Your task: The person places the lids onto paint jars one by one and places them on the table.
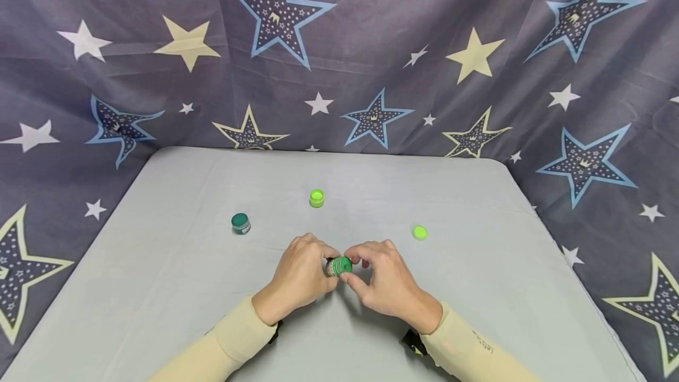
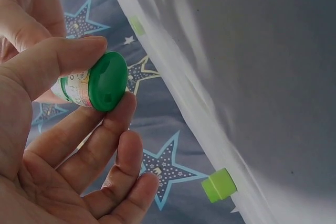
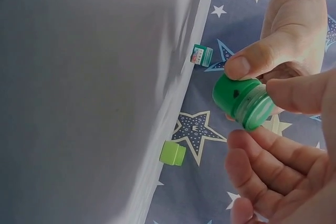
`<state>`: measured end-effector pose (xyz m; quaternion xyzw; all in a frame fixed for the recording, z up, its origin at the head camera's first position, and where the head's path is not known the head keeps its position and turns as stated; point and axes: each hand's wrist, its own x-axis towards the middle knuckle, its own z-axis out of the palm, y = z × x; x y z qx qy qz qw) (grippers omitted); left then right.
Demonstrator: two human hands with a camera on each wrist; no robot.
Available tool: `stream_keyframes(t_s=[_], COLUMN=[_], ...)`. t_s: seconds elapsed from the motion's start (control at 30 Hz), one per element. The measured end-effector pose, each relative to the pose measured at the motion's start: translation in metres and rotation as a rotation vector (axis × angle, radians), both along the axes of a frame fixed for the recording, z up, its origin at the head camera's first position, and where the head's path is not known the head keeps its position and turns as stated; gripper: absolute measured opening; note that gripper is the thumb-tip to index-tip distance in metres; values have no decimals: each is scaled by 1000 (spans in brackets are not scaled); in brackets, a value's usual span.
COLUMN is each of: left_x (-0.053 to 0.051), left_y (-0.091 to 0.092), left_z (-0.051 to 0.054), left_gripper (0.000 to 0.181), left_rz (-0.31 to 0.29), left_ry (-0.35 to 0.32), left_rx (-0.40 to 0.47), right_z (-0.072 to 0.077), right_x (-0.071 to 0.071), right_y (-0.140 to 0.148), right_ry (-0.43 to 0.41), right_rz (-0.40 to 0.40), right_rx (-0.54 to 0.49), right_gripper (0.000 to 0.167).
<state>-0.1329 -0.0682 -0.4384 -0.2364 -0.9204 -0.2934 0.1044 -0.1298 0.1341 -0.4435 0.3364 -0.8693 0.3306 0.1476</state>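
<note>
I see the left hand (image 1: 302,270) and right hand (image 1: 386,279) pinch a green jar (image 1: 339,266). A blue-green jar (image 1: 241,223) sits at its ten o'clock.

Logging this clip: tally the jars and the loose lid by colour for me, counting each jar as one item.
Lime green: 2 (lime jar, lime lid)
Dark teal: 1 (teal jar)
Mid green: 1 (green jar, held)
Total: 4
</note>
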Motion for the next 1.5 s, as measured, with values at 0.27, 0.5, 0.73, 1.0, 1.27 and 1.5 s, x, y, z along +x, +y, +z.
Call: stream_keyframes(t_s=[0.27, 0.5, 0.73, 1.0, 1.27, 1.5], left_x=[0, 1, 1, 2, 1, 1], left_y=[1, 1, 2, 2, 1, 0], left_z=[1, 1, 1, 0, 0, 0], left_gripper=[29, 31, 30, 29, 31, 30], left_rz=[8, 12, 8, 10, 17, -2], left_ry=[-10, -21, -19, -9, -15, 3], left_rx=[-7, -14, -22, -28, -29, -5], right_z=[-2, -2, -2, -4, -1, 2], right_x=[-1, -2, -2, -3, -3, -2], right_y=[-1, -1, 0, 0, 1, 5], right_ry=[17, 31, 16, 23, 42, -1], right_rz=[-22, -40, -64, -82, -71, 11], right_rx=[3, 2, 7, 15, 12, -7], right_gripper=[16, 19, 21, 24, 26, 40])
